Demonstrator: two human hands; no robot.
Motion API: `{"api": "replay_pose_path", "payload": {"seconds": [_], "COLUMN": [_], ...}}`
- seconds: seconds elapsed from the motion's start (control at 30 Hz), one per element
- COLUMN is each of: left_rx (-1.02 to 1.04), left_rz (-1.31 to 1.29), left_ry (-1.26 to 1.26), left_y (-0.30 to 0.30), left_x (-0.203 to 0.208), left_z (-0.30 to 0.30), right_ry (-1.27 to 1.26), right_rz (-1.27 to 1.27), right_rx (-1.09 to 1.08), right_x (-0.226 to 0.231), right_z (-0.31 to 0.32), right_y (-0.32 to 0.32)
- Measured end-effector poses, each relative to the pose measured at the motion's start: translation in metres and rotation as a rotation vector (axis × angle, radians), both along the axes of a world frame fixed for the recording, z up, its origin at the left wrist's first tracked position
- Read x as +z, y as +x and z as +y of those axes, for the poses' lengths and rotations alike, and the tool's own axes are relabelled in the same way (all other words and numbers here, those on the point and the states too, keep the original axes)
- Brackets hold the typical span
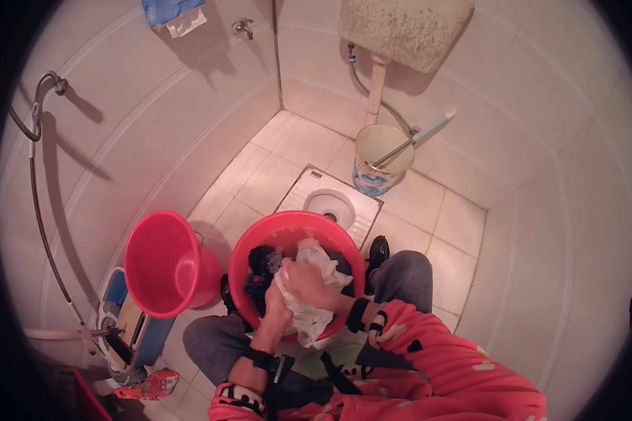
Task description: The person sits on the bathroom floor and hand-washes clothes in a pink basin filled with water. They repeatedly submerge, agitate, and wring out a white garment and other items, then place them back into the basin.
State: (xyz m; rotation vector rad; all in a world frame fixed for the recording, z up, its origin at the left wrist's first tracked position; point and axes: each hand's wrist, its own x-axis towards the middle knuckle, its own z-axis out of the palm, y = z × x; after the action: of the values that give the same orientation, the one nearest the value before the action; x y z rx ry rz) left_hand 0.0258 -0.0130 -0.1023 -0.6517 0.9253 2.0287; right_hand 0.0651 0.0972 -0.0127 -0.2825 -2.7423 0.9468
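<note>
Between my knees stands a round red basin [240,261] with water and wet clothes in it. My left hand [278,304] is closed on a white cloth garment [310,314], whose lower part hangs over the near side of the basin. Close against it, my right hand [306,281] is closed on the same white garment. More white cloth [319,259] lies in the basin beyond my hands. Dark clothes [260,270] lie at the basin's left side. The fingertips of both hands are partly hidden in the cloth.
A red bucket [163,263] stands left of the basin. Beyond lies a squat toilet [333,203]; a waste bin [379,172] with a long-handled brush [428,132] stands by the wall. A shower hose [42,224] hangs at left. A red packet [151,386] lies on the floor.
</note>
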Motion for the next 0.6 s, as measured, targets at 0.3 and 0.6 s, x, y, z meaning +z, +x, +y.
{"api": "replay_pose_path", "payload": {"seconds": [0.3,0.6], "left_rx": [-0.056,-0.031], "left_rz": [0.029,0.134], "left_ry": [0.081,0.287], "left_y": [0.009,-0.013], "left_x": [-0.001,-0.003], "left_z": [0.002,-0.012], "right_ry": [0.013,-0.033], "right_rz": [0.041,0.030], "right_rx": [-0.060,0.172], "right_x": [-0.002,0.007], "right_z": [-0.002,-0.016], "right_y": [0.002,0.016]}}
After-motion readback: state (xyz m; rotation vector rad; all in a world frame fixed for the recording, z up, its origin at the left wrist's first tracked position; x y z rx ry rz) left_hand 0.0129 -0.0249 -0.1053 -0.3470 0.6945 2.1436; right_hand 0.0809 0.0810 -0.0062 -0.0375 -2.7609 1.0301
